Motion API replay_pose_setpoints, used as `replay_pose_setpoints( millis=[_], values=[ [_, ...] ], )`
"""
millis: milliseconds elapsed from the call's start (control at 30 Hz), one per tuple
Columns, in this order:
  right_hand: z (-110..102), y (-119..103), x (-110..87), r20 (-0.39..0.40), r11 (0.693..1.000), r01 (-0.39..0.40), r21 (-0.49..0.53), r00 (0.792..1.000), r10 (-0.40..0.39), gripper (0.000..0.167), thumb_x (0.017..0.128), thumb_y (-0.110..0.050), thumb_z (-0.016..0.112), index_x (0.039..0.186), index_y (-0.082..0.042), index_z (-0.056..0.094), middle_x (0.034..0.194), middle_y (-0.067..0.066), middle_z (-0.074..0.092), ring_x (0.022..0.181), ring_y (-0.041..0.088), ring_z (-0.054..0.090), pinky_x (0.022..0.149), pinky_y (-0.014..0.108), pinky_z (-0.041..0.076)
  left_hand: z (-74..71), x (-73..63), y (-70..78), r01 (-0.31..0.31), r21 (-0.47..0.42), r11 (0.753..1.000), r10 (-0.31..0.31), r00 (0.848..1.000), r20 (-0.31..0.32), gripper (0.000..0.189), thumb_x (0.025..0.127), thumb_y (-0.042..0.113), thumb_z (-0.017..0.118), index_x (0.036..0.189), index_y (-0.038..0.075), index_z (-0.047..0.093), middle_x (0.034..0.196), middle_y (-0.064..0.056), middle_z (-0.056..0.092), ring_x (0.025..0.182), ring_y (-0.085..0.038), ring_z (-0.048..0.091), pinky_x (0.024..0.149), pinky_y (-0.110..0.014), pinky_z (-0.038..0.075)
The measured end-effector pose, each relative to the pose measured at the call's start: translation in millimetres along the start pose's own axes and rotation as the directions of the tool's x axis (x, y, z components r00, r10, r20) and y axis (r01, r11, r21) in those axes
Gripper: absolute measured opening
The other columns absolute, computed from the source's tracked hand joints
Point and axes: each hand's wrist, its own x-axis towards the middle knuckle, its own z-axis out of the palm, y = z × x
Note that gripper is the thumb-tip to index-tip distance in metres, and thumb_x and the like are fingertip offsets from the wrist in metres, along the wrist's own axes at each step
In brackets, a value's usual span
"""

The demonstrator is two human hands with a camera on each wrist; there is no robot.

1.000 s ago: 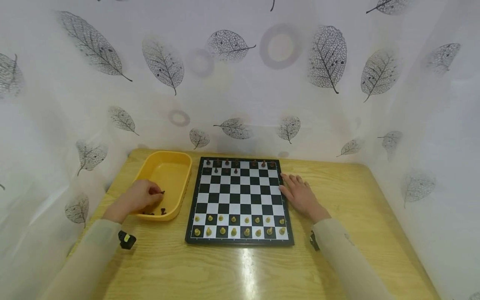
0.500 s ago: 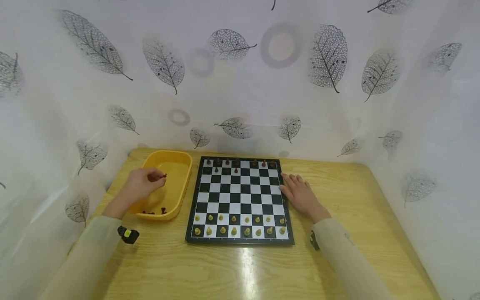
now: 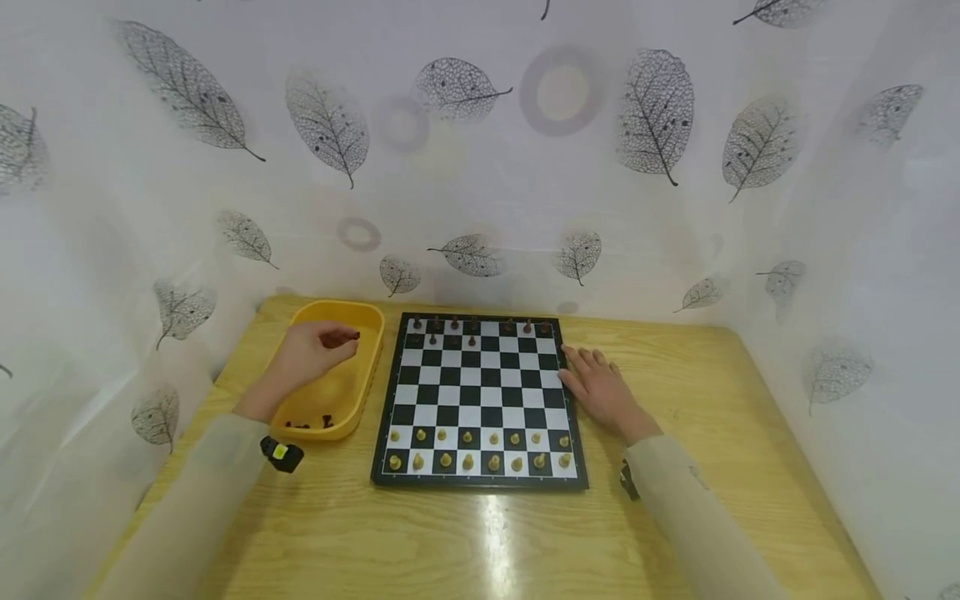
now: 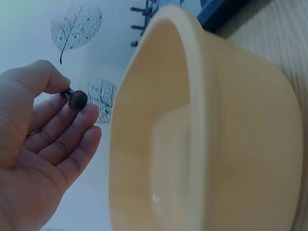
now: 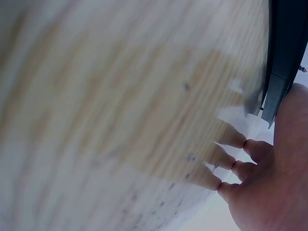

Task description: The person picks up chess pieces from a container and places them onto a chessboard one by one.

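Note:
My left hand point(image 3: 309, 357) is above the yellow bin, pinching a dark brown chess piece point(image 4: 77, 99) between thumb and fingertips; its round base faces the left wrist camera. Below the hand, several dark pieces point(image 3: 327, 421) lie at the near end of the yellow bin point(image 3: 367, 367). My right hand point(image 3: 602, 392) rests at the right edge of the chessboard point(image 3: 480, 400), fingers extended, holding nothing. Two rows of pale yellow chess pieces point(image 3: 467, 462) stand along the board's near side. Along the far side stand dark pieces point(image 3: 453, 322), with a gap in the back row and several in the second row.
A wooden table point(image 3: 420, 542) carries the board and the bin, which stands left of the board. Behind and at both sides hangs a white sheet point(image 3: 480, 183) with a leaf print.
My left hand has lifted the dark chess piece from low in the bin, moving first away from me and then rightward. The right hand stays put at the board's edge.

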Motion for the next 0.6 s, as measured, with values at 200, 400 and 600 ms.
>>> replay_pose_setpoints(
  millis=[200, 400, 600],
  values=[
    [-0.3, 1.0, 0.6, 0.004, 1.0, -0.001, -0.008, 1.0, 0.001, 0.069, 0.112, -0.057, 0.027, 0.169, -0.017, 0.023, 0.172, 0.024, 0.027, 0.159, 0.052, 0.018, 0.127, 0.07, 0.013, 12.8, 19.7, 19.9, 0.003, -0.021, 1.0, -0.002, 0.999, 0.037, 0.033, 0.1, 0.025, 0.07, 0.125, 0.003, 0.074, 0.117, -0.016, 0.077, 0.105, -0.032, 0.072, 0.093, -0.05, 0.06],
    [0.7, 1.8, 1.3, -0.002, 1.0, 0.0, -0.002, 1.0, 0.0, 0.069, 0.112, -0.057, 0.028, 0.169, -0.018, 0.024, 0.172, 0.023, 0.027, 0.159, 0.051, 0.019, 0.127, 0.07, 0.013, 30.1, 41.4, 44.1, 0.027, -0.032, 0.999, -0.026, 0.999, 0.045, 0.034, 0.098, 0.028, 0.071, 0.124, 0.005, 0.073, 0.118, -0.015, 0.076, 0.104, -0.03, 0.069, 0.093, -0.046, 0.06],
    [1.0, 2.9, 1.6, 0.002, 1.0, 0.01, -0.002, 1.0, -0.01, 0.069, 0.112, -0.057, 0.027, 0.169, -0.017, 0.023, 0.172, 0.023, 0.027, 0.159, 0.051, 0.019, 0.127, 0.07, 0.013, 47.3, 58.6, 65.3, 0.006, -0.065, 0.998, -0.002, 0.998, 0.064, 0.029, 0.097, 0.025, 0.073, 0.12, 0.006, 0.074, 0.114, -0.013, 0.075, 0.101, -0.029, 0.067, 0.092, -0.045, 0.059]
  ],
)
